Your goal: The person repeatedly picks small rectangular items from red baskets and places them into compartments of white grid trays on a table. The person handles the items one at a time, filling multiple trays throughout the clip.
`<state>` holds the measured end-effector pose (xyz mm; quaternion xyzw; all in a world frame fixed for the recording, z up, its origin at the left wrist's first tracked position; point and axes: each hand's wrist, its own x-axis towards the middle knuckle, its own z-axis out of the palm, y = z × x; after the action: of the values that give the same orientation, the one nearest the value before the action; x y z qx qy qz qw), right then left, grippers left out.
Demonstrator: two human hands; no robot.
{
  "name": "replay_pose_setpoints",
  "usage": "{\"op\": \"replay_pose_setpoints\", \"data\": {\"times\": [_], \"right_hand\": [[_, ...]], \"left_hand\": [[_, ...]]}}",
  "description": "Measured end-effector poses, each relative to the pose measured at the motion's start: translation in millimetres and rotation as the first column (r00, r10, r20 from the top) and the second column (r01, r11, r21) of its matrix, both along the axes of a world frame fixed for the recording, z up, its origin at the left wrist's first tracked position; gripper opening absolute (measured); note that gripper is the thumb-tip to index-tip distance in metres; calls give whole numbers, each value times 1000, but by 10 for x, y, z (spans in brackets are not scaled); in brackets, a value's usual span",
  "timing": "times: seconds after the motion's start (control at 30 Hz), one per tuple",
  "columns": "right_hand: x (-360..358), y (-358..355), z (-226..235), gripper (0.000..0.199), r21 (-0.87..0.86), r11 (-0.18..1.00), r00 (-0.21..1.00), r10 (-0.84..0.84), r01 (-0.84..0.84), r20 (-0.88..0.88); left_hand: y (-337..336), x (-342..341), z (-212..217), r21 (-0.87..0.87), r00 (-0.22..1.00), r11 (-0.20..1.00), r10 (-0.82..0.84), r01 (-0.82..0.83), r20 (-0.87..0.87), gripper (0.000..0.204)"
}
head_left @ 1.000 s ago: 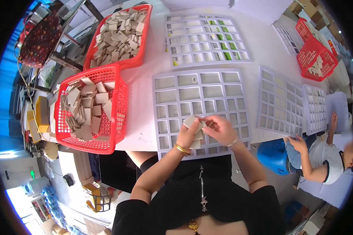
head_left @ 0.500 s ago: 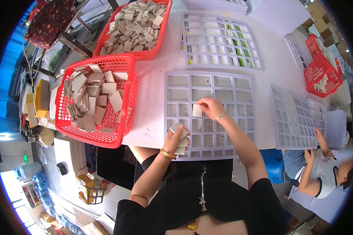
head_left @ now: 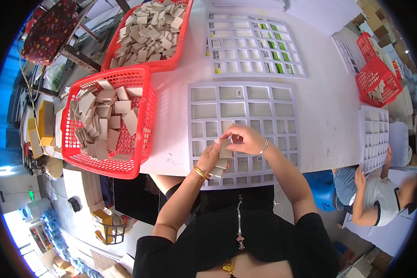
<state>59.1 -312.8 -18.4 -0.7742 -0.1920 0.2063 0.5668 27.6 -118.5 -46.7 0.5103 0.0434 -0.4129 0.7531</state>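
Observation:
My left hand (head_left: 209, 158) grips a small stack of pale rectangular tiles (head_left: 221, 163), fanned out past the fingers. Bent over the top of that stack, my right hand (head_left: 247, 140) has its thumb and fingers closed on the uppermost pale tile (head_left: 225, 149). Both hands hang over the near half of a white grid panel (head_left: 217, 103) with larger cells at its far side and smaller ones nearer me. A pale piece (head_left: 226, 125) shows in a small cell just beyond my right fingers. My hands hide some cells.
Left of the panel stands a red basket (head_left: 146, 125) of loose tiles, with a fuller red basket (head_left: 183, 41) behind. A second grid panel (head_left: 259, 75) with printed green parts lies beyond. At right, another person (head_left: 375, 199) holds a grid panel (head_left: 362, 139), near smaller red baskets (head_left: 380, 85).
My right hand has come back from a cell toward me and onto the stack in my left hand. The person at right has moved their panel further right.

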Motion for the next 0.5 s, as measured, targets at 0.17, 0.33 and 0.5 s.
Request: {"op": "replay_pose_setpoints", "data": {"times": [0.17, 0.33, 0.5], "right_hand": [[-75, -161, -99, 27, 109, 978, 978, -166, 180, -124], [-158, -199, 20, 29, 234, 891, 906, -325, 390, -270], [-205, -73, -81, 33, 293, 856, 853, -487, 425, 186]], "left_hand": [[-80, 54, 107, -21, 996, 996, 86, -86, -2, 48], [27, 184, 71, -18, 995, 998, 63, -61, 79, 24], [-134, 226, 99, 68, 967, 973, 207, -219, 151, 17]]}}
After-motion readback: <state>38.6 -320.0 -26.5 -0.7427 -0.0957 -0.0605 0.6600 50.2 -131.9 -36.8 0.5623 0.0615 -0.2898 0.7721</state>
